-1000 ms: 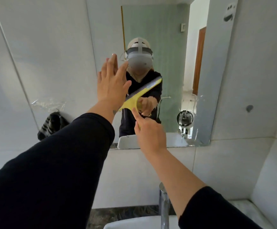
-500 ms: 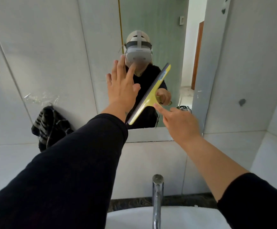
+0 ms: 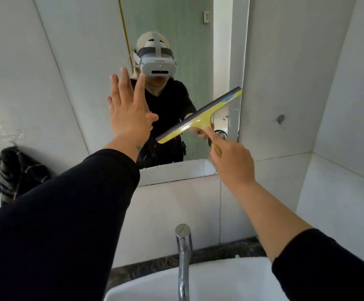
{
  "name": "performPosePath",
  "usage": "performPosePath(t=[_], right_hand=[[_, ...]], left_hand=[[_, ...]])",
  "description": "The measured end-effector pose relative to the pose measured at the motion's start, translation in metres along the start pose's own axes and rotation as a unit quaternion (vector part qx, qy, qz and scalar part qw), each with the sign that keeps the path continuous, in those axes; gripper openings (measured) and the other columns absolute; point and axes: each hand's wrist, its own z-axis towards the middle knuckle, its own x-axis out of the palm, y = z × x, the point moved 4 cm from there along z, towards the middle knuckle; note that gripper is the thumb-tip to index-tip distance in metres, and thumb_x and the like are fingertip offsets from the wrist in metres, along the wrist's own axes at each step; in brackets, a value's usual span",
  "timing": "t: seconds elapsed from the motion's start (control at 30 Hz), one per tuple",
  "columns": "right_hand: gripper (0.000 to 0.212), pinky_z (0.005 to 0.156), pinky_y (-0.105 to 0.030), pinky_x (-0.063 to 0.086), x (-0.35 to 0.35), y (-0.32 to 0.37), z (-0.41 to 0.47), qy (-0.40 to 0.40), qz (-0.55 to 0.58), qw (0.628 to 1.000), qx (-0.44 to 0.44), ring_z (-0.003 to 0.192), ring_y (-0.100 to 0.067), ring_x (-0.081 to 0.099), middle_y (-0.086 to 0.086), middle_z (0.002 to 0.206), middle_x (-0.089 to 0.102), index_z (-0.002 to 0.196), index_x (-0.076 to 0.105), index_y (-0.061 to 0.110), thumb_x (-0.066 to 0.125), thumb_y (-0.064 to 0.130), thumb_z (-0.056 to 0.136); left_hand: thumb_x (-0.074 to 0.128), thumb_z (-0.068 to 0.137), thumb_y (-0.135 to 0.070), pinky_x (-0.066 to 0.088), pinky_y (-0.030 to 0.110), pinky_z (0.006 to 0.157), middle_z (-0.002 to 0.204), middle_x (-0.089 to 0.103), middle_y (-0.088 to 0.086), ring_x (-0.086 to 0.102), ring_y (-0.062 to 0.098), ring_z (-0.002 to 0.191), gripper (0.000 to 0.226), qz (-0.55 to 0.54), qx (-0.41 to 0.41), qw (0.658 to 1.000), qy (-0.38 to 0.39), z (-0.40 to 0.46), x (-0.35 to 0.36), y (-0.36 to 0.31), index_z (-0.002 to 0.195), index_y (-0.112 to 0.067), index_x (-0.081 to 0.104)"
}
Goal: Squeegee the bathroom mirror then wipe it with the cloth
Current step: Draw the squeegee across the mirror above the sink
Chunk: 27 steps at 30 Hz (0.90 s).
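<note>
The bathroom mirror [image 3: 172, 40] hangs on the tiled wall ahead and reflects a person in a headset. My right hand [image 3: 231, 159] grips the handle of a yellow squeegee [image 3: 200, 117] with its index finger stretched along the handle. The blade lies slanted on the glass, its upper end at the mirror's right edge. My left hand [image 3: 127, 111] is flat against the glass on the left, fingers spread, holding nothing. A dark striped cloth [image 3: 11, 170] hangs on the wall far to the left.
A chrome tap [image 3: 183, 253] rises over a white basin [image 3: 209, 283] directly below my arms. A dark stone counter strip runs behind the basin. Tiled walls close in on the left and right, with a small dark hook [image 3: 280, 118] on the right wall.
My right hand has swept the squeegee to the right across the mirror, and the blade has tilted flatter. My left hand stays pressed on the glass. The view has tipped downward.
</note>
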Motion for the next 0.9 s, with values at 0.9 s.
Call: performPosePath(t=[0.9], right_hand=[[0.049,0.053,-0.02,0.035,0.08,0.111,-0.064,-0.01,0.241,0.963,0.121,0.056,-0.01,0.041,0.006,0.057,0.04,0.143,0.039,0.029,0.049,0.016,0.096]], left_hand=[[0.064,0.087,-0.031,0.007,0.057,0.116,0.16,-0.002,0.009,-0.006,0.032,0.146,0.077,0.024,-0.002,1.0,-0.009,-0.018,-0.018,0.044,0.148,-0.03,0.017]])
